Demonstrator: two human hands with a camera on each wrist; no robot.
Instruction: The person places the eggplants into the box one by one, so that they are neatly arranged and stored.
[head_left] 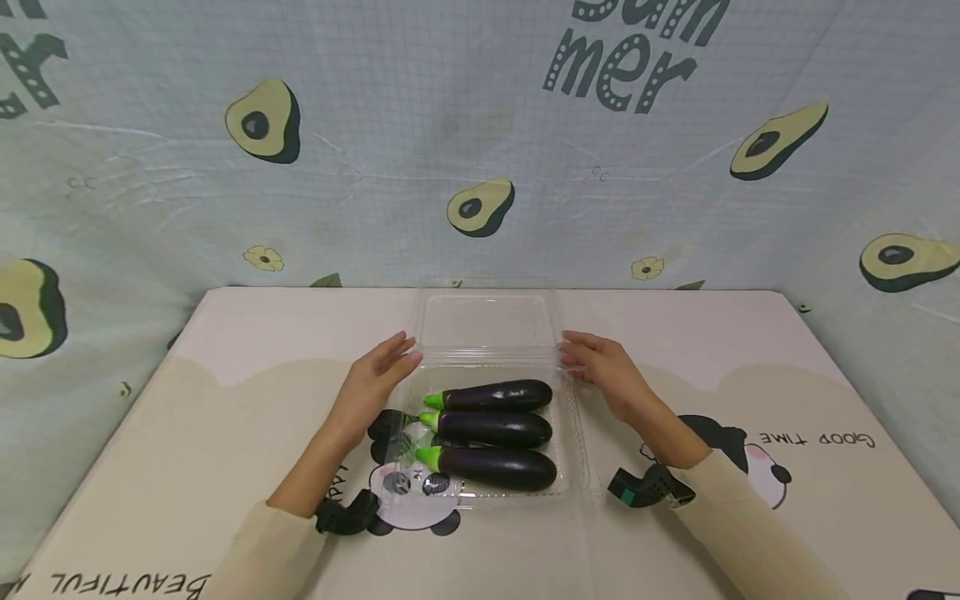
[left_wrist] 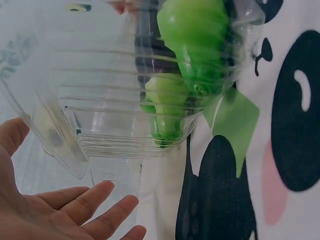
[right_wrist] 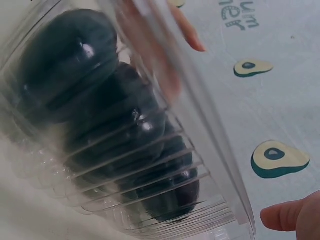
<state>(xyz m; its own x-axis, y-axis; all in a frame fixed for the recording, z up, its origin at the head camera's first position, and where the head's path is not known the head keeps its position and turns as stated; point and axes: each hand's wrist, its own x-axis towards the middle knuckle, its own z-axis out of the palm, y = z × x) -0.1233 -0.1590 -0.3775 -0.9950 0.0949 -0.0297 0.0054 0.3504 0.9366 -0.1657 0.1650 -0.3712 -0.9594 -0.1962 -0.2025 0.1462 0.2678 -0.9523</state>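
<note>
A clear plastic clamshell box (head_left: 573, 450) lies on the table, its lid (head_left: 487, 321) laid back toward the far edge. Inside are three dark purple eggplants with green stem ends pointing left: a back one (head_left: 498, 395), a middle one (head_left: 495, 428) and a front one (head_left: 498, 469). My left hand (head_left: 378, 375) is at the box's back left corner; in the left wrist view its fingers (left_wrist: 95, 202) are spread and relaxed beside the plastic wall. My right hand (head_left: 600, 367) is by the hinge on the right, thumb (right_wrist: 282, 215) extended near the rim.
A pale cloth with panda prints and lettering covers the table (head_left: 150, 467). Behind it hangs a curtain (head_left: 375, 208) with avocado prints. Black wrist mounts (head_left: 348, 512) sit on both forearms. A dark-edged object (head_left: 933, 595) shows at the lower right corner.
</note>
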